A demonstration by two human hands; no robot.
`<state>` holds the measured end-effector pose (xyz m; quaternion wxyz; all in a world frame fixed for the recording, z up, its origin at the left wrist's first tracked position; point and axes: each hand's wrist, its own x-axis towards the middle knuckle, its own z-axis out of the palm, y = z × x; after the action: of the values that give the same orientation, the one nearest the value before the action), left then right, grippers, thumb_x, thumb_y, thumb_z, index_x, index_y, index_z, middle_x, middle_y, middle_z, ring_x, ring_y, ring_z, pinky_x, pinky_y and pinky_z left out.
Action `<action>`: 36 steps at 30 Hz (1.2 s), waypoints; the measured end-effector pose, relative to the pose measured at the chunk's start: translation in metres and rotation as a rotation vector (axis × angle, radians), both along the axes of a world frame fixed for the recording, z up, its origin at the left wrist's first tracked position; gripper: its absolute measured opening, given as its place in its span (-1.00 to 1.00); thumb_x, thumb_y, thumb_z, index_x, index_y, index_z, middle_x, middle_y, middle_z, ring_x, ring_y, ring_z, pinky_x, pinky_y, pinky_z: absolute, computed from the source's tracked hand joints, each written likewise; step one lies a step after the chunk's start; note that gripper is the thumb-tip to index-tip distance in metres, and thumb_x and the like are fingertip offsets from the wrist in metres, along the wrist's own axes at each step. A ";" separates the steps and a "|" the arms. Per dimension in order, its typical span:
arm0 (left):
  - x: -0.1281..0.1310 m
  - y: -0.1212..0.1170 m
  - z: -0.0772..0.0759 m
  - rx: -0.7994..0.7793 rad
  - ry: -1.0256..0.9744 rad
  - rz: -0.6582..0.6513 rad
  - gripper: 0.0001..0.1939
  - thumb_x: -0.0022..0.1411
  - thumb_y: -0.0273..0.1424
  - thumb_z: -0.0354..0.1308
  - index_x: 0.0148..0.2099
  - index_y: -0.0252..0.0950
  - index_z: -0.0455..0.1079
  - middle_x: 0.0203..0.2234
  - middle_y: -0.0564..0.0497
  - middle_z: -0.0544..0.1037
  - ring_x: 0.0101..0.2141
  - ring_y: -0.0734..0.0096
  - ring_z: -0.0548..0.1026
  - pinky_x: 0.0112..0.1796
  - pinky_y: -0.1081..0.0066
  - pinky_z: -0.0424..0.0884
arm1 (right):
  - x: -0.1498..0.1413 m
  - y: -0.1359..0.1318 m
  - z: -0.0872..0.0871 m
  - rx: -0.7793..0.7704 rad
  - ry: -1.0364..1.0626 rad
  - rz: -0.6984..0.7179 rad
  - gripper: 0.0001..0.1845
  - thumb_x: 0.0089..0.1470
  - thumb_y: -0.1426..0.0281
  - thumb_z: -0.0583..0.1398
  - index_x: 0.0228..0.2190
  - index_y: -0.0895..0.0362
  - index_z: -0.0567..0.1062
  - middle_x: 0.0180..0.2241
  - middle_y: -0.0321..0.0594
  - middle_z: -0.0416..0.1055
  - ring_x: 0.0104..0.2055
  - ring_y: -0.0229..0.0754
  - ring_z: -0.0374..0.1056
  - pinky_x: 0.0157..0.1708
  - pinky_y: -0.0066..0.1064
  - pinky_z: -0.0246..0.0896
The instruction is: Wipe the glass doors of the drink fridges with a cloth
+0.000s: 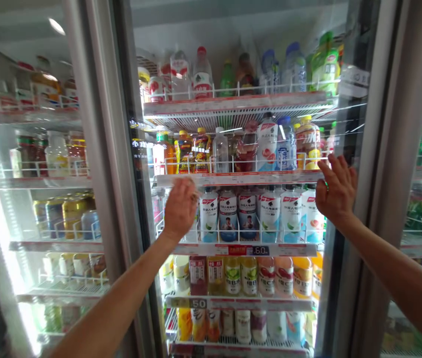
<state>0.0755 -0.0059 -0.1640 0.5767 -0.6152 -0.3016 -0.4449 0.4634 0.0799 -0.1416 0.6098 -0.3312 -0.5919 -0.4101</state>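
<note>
My left hand [181, 208] is raised before the glass door [233, 30] of a drinks fridge, fingers bent together and a little blurred. Something pale shows at its fingertips, too smeared to name. Higher and to the right, my right hand [337, 189] has its fingers spread near the door's right edge, with nothing in it; whether it touches the glass I cannot tell. Behind the glass, white-labelled drink bottles [269, 214] stand in a row between my hands. Above them, a shelf holds mixed bottles, among them a dark tea-coloured bottle [246, 149].
A metal door frame [101, 124] runs up on the left, another frame [400, 124] on the right. Lower shelves hold several colourful bottles [233, 276] above a price strip [248, 303]. The left fridge section contains cans [73, 216]. Reflections lie on the glass.
</note>
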 end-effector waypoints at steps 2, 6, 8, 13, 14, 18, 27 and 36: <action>0.016 0.000 -0.014 -0.121 0.299 0.014 -0.55 0.23 -0.48 -0.05 0.18 -0.26 0.11 0.12 -0.03 0.28 0.18 0.33 0.13 0.11 0.26 0.25 | 0.000 0.000 0.000 -0.005 0.002 -0.004 -0.45 0.07 0.38 -0.02 0.12 -0.01 0.20 0.19 -0.15 0.09 0.26 -0.06 -0.06 0.19 -0.07 -0.20; -0.004 -0.002 0.009 -0.081 0.219 0.044 -0.58 0.24 -0.41 -0.04 0.16 -0.23 0.14 0.08 -0.02 0.34 0.14 0.32 0.21 0.09 0.24 0.28 | -0.002 -0.002 0.000 0.021 0.012 -0.019 -0.47 0.07 0.38 -0.02 0.10 0.02 0.23 0.17 -0.13 0.13 0.25 -0.08 -0.03 0.19 -0.11 -0.18; -0.022 0.001 0.035 0.048 -0.087 0.031 -0.57 0.28 -0.40 -0.12 0.19 -0.30 0.08 0.14 -0.15 0.24 0.18 0.20 0.14 0.11 0.05 0.21 | -0.002 -0.002 0.000 0.025 0.012 -0.029 -0.48 0.07 0.40 -0.01 0.10 0.04 0.24 0.17 -0.11 0.14 0.25 -0.09 -0.03 0.19 -0.12 -0.18; 0.017 0.014 0.028 0.045 -0.117 0.005 -0.56 0.25 -0.44 -0.10 0.18 -0.36 0.11 0.12 -0.16 0.27 0.19 0.21 0.09 0.12 0.10 0.22 | -0.001 0.001 0.000 0.034 0.014 -0.073 -0.48 0.05 0.39 0.01 0.08 0.07 0.26 0.17 -0.13 0.15 0.24 -0.10 -0.02 0.18 -0.11 -0.15; 0.033 0.015 0.018 -0.011 0.063 -0.005 -0.56 0.24 -0.45 -0.07 0.17 -0.35 0.11 0.11 -0.12 0.29 0.20 0.26 0.08 0.13 0.17 0.23 | -0.001 0.002 0.000 0.043 0.013 -0.078 -0.49 0.05 0.39 0.01 0.08 0.07 0.26 0.16 -0.13 0.15 0.24 -0.10 -0.02 0.18 -0.11 -0.14; 0.048 0.012 0.018 -0.159 0.553 -0.021 -0.58 0.22 -0.47 -0.04 0.14 -0.30 0.16 0.08 0.00 0.33 0.20 0.41 0.05 0.15 0.32 0.19 | -0.001 0.003 -0.001 0.057 0.009 -0.078 -0.50 0.07 0.39 0.00 0.08 0.08 0.26 0.16 -0.12 0.15 0.24 -0.10 -0.02 0.18 -0.11 -0.15; 0.057 0.023 0.060 -0.029 0.246 -0.031 -0.57 0.25 -0.45 -0.13 0.16 -0.42 0.12 0.15 -0.12 0.22 0.23 0.31 -0.03 0.20 0.22 0.10 | -0.001 0.003 -0.001 0.042 0.010 -0.100 -0.49 0.08 0.39 -0.01 0.10 0.09 0.24 0.17 -0.11 0.14 0.24 -0.08 -0.02 0.19 -0.13 -0.17; 0.043 0.024 0.125 -0.053 -0.181 0.062 -0.59 0.28 -0.39 -0.19 0.14 -0.39 0.12 0.17 -0.04 0.20 0.23 0.35 -0.03 0.19 0.12 0.06 | 0.001 0.003 -0.001 0.016 -0.003 -0.059 -0.47 0.07 0.42 -0.02 0.11 0.09 0.23 0.19 -0.13 0.09 0.25 -0.01 -0.04 0.18 -0.01 -0.15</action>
<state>0.1182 0.0180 -0.0389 0.5442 -0.5780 -0.3831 -0.4723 0.4640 0.0827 -0.1429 0.5992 -0.3430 -0.5793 -0.4332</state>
